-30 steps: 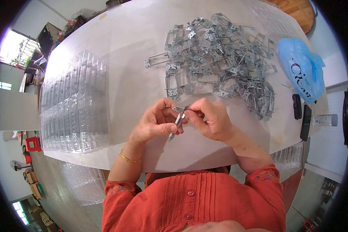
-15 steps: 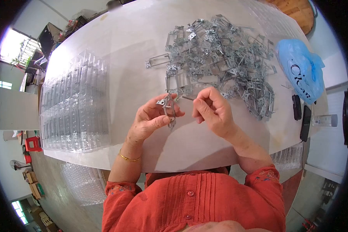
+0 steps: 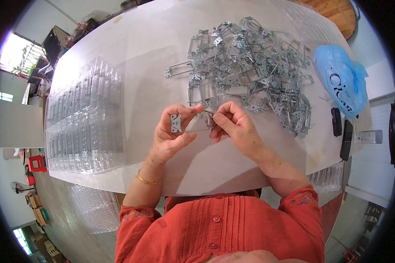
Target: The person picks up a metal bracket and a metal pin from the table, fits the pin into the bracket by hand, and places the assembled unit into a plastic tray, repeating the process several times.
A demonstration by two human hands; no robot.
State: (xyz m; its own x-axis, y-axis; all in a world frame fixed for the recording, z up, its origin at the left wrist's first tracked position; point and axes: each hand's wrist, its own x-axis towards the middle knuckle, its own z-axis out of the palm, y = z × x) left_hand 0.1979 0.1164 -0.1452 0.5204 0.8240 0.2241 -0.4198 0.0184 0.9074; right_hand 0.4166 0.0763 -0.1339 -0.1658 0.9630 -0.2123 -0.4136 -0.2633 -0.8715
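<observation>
My left hand (image 3: 169, 131) holds a metal bracket (image 3: 176, 123), a small rectangular frame with a punched plate at its left end. The fingers are curled around it, and the thumb lies under its lower edge. My right hand (image 3: 232, 125) is closed in a pinch at the bracket's right end. A thin grey rod (image 3: 208, 111) pokes out from its fingertips toward my left fingers. My right fingers partly hide the right end of the bracket. Just beyond both hands lies a large heap of similar metal brackets (image 3: 245, 65) on the white table (image 3: 149, 39).
Clear plastic trays (image 3: 85, 118) filled with brackets stand on the left. At the right are a blue plastic bag (image 3: 341, 81), a black phone-like object (image 3: 346, 139), a dark case (image 3: 336, 122) and a clear cylindrical container (image 3: 369, 136). More clear trays (image 3: 311, 22) lie at the far right.
The bracket has turned in my left hand, so its open frame now faces me. My right hand has moved left with the rod and now meets the bracket's end.
</observation>
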